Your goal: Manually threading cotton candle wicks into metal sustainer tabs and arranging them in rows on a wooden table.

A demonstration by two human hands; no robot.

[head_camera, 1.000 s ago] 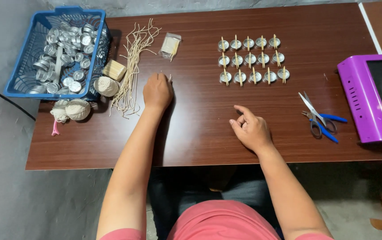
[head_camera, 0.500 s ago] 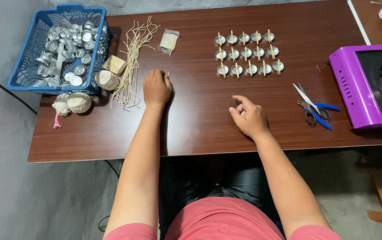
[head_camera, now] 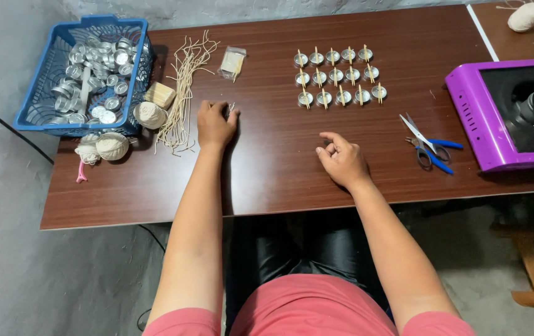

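My left hand lies on the brown table with its fingers curled, just right of a loose bundle of pale wick strands. A small pale wick piece sticks out at its fingertips. My right hand rests on the table further right, fingers loosely curled and thumb near the index finger; whether anything is inside is hidden. Above it stand three rows of small metal cups with sticks across them.
A blue basket of empty metal cups sits at the far left, with string balls and a wooden block beside it. A small clear bag lies near the wicks. Blue-handled scissors and a purple device are at the right.
My left hand's fingers have curled in from a flatter pose. My right hand's index finger has drawn in. Both hands stay in about the same places; the view has shifted slightly.
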